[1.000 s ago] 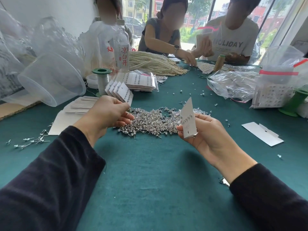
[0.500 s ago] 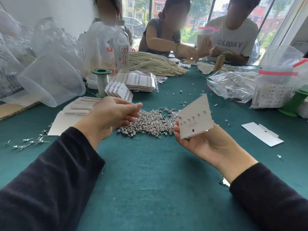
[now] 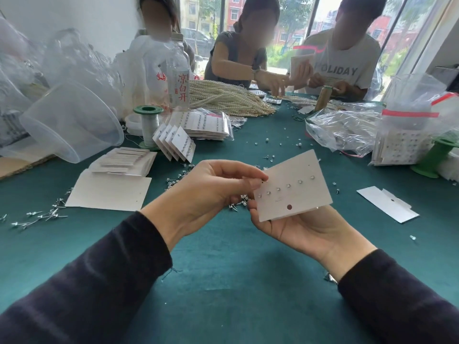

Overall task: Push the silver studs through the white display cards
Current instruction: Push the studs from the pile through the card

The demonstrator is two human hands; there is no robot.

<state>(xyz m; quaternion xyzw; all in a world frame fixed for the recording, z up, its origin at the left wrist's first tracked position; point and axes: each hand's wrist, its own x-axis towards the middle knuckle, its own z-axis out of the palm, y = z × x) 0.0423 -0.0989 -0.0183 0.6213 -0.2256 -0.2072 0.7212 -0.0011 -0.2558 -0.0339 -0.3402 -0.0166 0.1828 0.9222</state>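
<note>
Loose silver metal studs (image 3: pixel 37 216) lie scattered at 9 o'clock on the green felt worktop (image 3: pixel 223 281). Stack of blank white rectangular cards (image 3: pixel 121 160) at 10 o'clock of the hands. Main stud pile (image 3: pixel 238 202) is mostly hidden behind the hands, only a fringe shows.

Left hand (image 3: pixel 211 194): over the pile a second ago, now up at the 9 o'clock edge of the white rectangular display card (image 3: pixel 298 194). Thumb and forefinger fingers (image 3: pixel 243 173) pinched tight there, the rest loosely curled. Cannot tell whether a stud is in the pinch, too small.

Card: was edge-on, now turned face-up, tilted, clear of the worktop. Six seated studs (image 3: pixel 288 185) in one row, running 8 to 2 o'clock across it.

Right hand (image 3: pixel 305 229): palm up under the card, fingers curled beneath its lower edge, carrying it.

Read: pick looks done and the card is presented. Insertion at the row's 8 o'clock end is the step in hand. Spare white card (image 3: pixel 387 207) lies flat at 3 o'clock.
</note>
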